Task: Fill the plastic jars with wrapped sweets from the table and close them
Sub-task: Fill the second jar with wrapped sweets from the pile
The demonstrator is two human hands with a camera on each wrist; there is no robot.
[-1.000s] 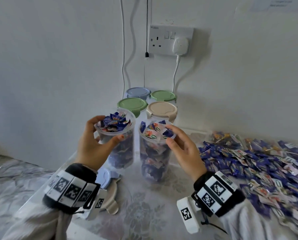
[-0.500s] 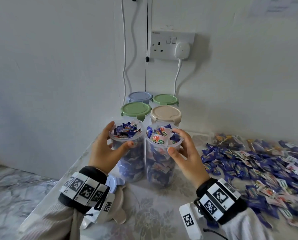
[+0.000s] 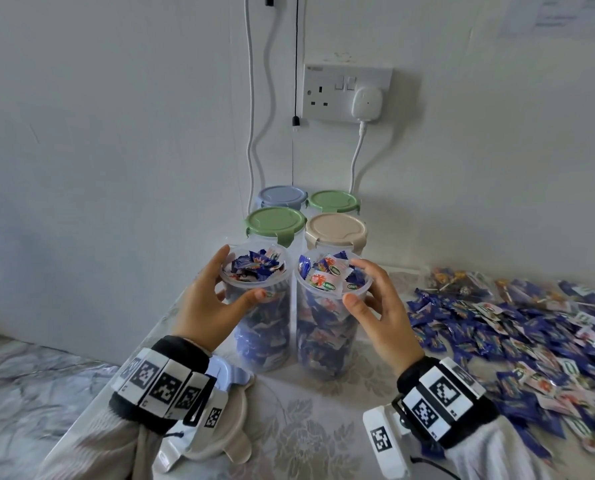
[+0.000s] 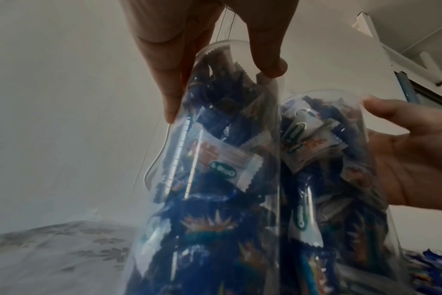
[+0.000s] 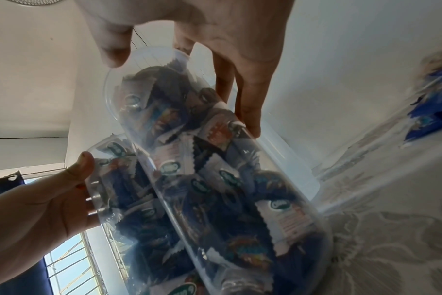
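Note:
Two open clear plastic jars stand side by side on the table, touching, both packed with blue and white wrapped sweets. My left hand (image 3: 235, 275) holds the left jar (image 3: 264, 327) just under its rim, thumb in front and fingers round the far side; the left wrist view shows the left hand (image 4: 222, 91) curled on that jar (image 4: 215, 199). My right hand (image 3: 358, 282) cups the right jar (image 3: 323, 334) at its rim the same way, and the right wrist view has the right hand (image 5: 182, 89) around the jar (image 5: 215, 169).
Four closed jars with lids stand at the wall: blue (image 3: 282, 197), green (image 3: 334, 201), green (image 3: 275, 221), beige (image 3: 335, 232). Loose blue lid (image 3: 226, 372) and beige lid (image 3: 226, 431) lie under my left wrist. A wide pile of sweets (image 3: 531, 341) covers the right. The table's edge (image 3: 116, 386) runs left.
The left jar, held higher and apart a second ago, has come down and now stands against the right jar. Both jars sit closer to the closed jars.

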